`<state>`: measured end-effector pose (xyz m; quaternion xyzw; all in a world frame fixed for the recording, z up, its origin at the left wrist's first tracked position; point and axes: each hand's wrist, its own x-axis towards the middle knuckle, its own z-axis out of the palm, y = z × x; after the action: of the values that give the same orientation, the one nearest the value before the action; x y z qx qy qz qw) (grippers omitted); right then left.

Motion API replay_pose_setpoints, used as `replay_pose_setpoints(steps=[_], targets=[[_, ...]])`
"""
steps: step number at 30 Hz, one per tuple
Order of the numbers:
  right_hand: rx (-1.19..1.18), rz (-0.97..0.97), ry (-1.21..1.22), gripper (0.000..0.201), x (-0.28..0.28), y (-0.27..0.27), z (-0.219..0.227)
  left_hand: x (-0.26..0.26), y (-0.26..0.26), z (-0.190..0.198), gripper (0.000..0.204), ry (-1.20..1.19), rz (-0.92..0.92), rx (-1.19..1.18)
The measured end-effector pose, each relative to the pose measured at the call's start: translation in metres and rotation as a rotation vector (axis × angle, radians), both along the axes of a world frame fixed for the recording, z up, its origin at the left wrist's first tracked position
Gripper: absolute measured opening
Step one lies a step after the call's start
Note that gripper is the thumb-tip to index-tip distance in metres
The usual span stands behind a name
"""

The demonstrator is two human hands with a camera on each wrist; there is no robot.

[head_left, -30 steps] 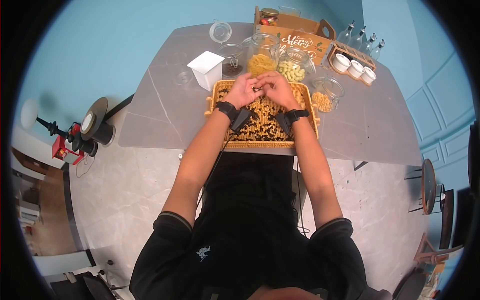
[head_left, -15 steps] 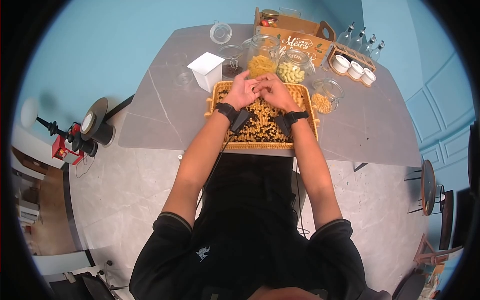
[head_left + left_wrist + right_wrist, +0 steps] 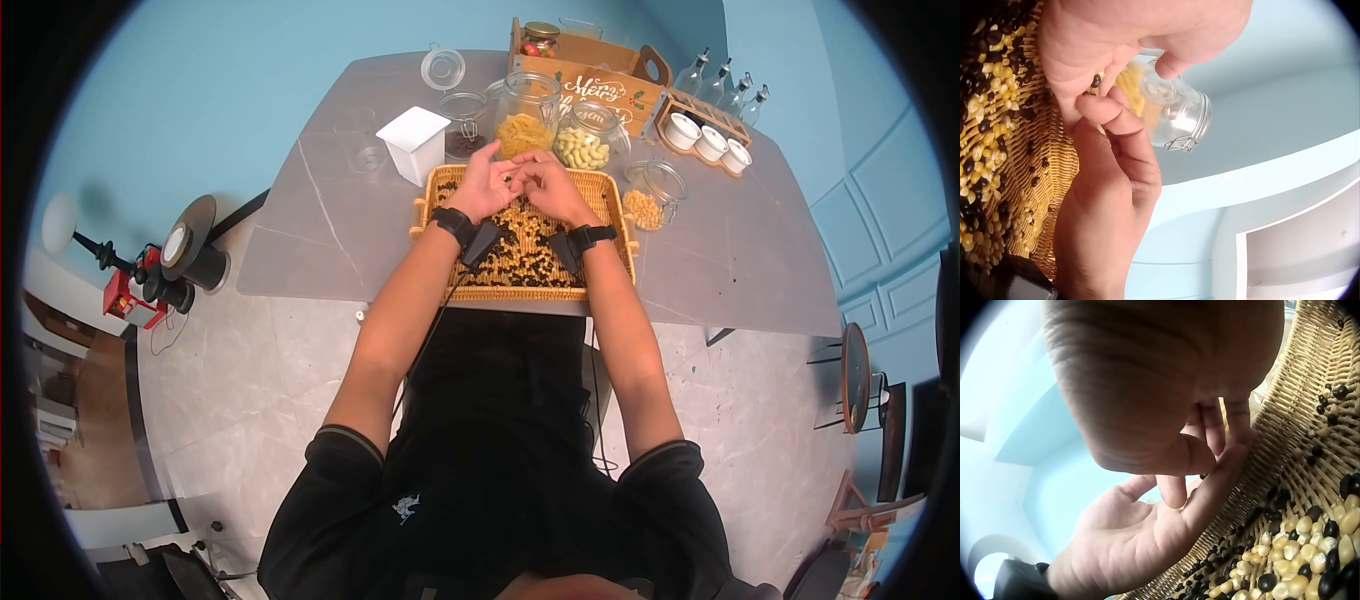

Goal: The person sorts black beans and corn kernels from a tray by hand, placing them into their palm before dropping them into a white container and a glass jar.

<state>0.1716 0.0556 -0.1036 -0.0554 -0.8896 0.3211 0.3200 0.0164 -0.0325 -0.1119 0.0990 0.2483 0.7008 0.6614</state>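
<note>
Over the far part of a wicker tray [image 3: 440, 292], my two hands meet. The left hand [image 3: 486, 190] lies palm up with its fingers loosely extended. A black bean [image 3: 1096, 81] rests at its fingers in the left wrist view. My right hand [image 3: 549, 188] bends over it, thumb and forefinger brought together at the left fingers. A small pale piece like a corn kernel [image 3: 1102, 129] peeks out between them. Below, yellow corn kernels [image 3: 1298, 586] and black beans [image 3: 1267, 582] lie mixed across the tray. The right hand's own back hides part of its grip in the right wrist view.
Behind the tray stand a pasta jar [image 3: 525, 130], a jar of pale green pieces [image 3: 583, 147] and a dark-filled jar [image 3: 463, 143]. A white container [image 3: 416, 150] is at left, a corn jar [image 3: 643, 208] at right. A wooden crate [image 3: 590, 80] stands farther back.
Both hands stay at nearly the same place over the tray, with slight shifts of the right fingers against the left hand. The head view has tilted a little.
</note>
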Motion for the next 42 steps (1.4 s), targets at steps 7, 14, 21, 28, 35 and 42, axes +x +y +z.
replay_pose_setpoints(steps=[7, 14, 21, 28, 35, 42], targets=[[-0.023, -0.118, 0.164, 0.026, -0.004, 0.003, 0.006, 0.015, -0.010, 0.018, 0.071, 0.027, 0.064, 0.016], [0.047, -0.176, 0.133, 0.029, -0.002, 0.004, 0.007, 0.014, -0.009, 0.017, 0.071, 0.040, 0.044, -0.013], [0.083, -0.065, 0.067, 0.033, 0.002, -0.007, 0.010, 0.016, -0.010, 0.019, 0.072, 0.049, 0.058, -0.007], [0.073, -0.100, 0.016, 0.037, -0.003, 0.003, 0.002, 0.010, -0.007, 0.012, 0.075, 0.047, -0.002, 0.025], [0.149, -0.111, -0.001, 0.031, 0.001, -0.002, 0.005, 0.016, -0.012, 0.021, 0.076, 0.049, 0.006, 0.021], [0.047, -0.082, -0.044, 0.024, 0.003, -0.006, 0.008, 0.011, -0.008, 0.015, 0.079, 0.076, -0.027, 0.034]])
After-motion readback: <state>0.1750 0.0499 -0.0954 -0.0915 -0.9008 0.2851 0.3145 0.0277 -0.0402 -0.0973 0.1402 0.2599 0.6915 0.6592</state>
